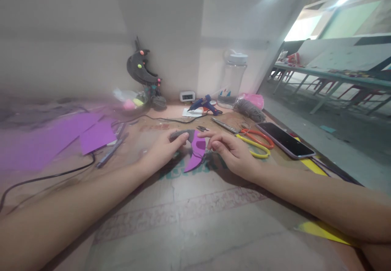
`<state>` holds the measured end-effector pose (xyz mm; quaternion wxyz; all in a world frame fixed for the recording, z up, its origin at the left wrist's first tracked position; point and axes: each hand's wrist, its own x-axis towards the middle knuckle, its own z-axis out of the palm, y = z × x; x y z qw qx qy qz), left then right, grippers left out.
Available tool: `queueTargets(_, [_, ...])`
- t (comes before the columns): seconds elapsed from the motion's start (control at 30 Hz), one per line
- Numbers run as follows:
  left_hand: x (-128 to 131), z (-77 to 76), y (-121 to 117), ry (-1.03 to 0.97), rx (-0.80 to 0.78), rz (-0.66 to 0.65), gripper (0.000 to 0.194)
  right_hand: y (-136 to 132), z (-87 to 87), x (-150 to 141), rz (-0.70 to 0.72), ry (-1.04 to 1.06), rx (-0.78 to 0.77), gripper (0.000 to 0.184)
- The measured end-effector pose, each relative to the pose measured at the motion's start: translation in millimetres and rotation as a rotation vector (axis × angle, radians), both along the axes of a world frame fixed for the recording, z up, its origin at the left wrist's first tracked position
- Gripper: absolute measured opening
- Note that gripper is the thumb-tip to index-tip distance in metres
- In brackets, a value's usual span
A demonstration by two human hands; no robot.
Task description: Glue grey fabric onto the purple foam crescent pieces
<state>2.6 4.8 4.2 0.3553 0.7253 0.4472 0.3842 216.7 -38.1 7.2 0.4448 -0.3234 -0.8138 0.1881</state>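
Observation:
A purple crescent-shaped foam piece (196, 154) lies on the cardboard work surface (195, 222) between my hands. My left hand (165, 149) rests on the board, its fingers lying over a grey curved foam piece (183, 133) that meets the top of the purple one. My right hand (232, 151) sits just right of the purple piece, forefinger stretched toward its upper end, the other fingers curled under. I cannot make out anything inside that hand.
Scissors (255, 138) with orange and yellow handles and a phone (287, 140) lie to the right. A blue glue gun (204, 104), small clock (187, 96), clear jar (232, 79) and dark moon-shaped craft (141, 69) stand at the back. Purple sheets (70, 138) and a black cable (61, 173) lie left.

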Motion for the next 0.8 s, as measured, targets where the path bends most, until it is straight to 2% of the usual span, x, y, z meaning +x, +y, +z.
queueTargets(0.17, [0.4, 0.1, -0.1, 0.013, 0.017, -0.010, 0.027, -0.3, -2.3, 1.3, -0.015, -0.032, -0.080, 0.023])
queueTargets(0.37, [0.7, 0.3, -0.1, 0.029, 0.013, -0.028, 0.026, 0.7, -3.0, 0.0, -0.026, 0.005, 0.015, 0.024])
queueTargets(0.5, [0.5, -0.1, -0.3, 0.015, -0.006, -0.054, 0.026, 2.2, -0.3, 2.9, -0.003, -0.029, -0.003, 0.029])
queueTargets(0.57, [0.2, -0.5, -0.5, 0.011, -0.017, -0.064, 0.027, 0.8, 9.5, 4.9, 0.031, -0.145, 0.105, 0.029])
queueTargets(0.63, [-0.2, -0.7, -0.9, 0.004, -0.027, -0.064, 0.027, -7.3, 25.6, 5.3, 0.102, -0.321, 0.327, 0.023])
queueTargets(0.73, [-0.3, -0.9, -1.4, -0.007, -0.029, -0.062, 0.027, -37.2, 49.1, 0.8, 0.170, -0.606, 0.711, 0.026])
queueTargets(0.8, [-0.2, -1.0, -1.4, 0.003, -0.034, -0.056, 0.029, -63.2, 55.6, -4.8, 0.262, -0.632, 0.835, 0.028])
